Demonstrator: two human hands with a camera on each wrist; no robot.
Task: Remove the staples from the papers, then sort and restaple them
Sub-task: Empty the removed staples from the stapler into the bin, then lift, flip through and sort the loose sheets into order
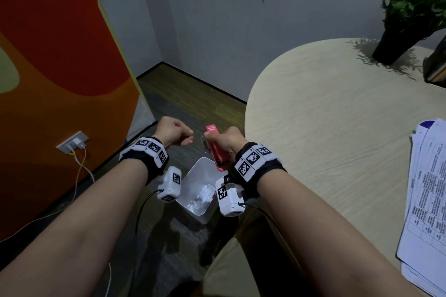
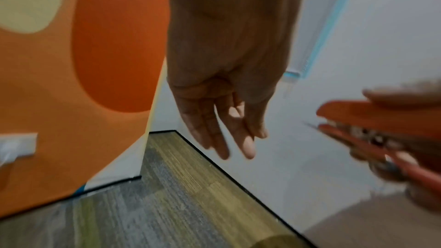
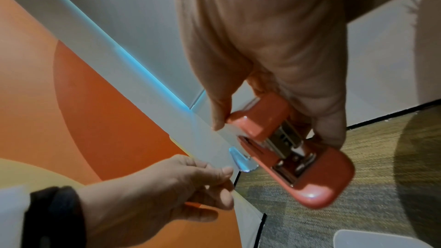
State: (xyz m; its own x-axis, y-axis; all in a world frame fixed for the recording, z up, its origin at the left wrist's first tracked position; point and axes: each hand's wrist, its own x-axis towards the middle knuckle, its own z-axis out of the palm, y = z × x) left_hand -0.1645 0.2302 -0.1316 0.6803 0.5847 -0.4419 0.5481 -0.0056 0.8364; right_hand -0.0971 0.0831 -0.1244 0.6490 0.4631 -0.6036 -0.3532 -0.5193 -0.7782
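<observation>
Bin (image 1: 193, 173): white, square, open-topped, on the floor below and between both wrists, just left of the surface (image 1: 325, 108). Inside: crumpled whitish scraps (image 1: 204, 196) on the bottom; a small red fleck at their right edge. What the scraps are cannot be told.

Right hand (image 1: 228, 141): fingers curled round the red stapler (image 1: 214, 149), thumb along one side, other fingers wrapped on the far side. Right wrist view: stapler (image 3: 286, 148) gaping, top arm lifted off the base, metal magazine showing between them. A small shiny metal tab (image 3: 242, 160) sticks out at the stapler's front end, pointing toward the left hand. Stapler held in the air above the far edge of the bin, touching neither bin nor surface.

Left hand (image 1: 172, 131): just left of the stapler, apart from it. Head view: fingers loosely curled, thumb and fingertips close together. Left wrist view: fingers (image 2: 214, 129) hang nearly straight, slightly spread, nothing visible in them. Right wrist view: fingertips (image 3: 224, 178) drawn near one another close to the metal tab; whether they pinch something tiny, cannot tell (blurred).

Papers (image 1: 424, 200): printed stack on the right edge of the surface, sheets fanned unevenly, well apart from both hands.

Plant (image 1: 410, 14): dark pot, far right on the surface.

Wall socket (image 1: 72, 143): plug and white cable, on the orange wall, left
</observation>
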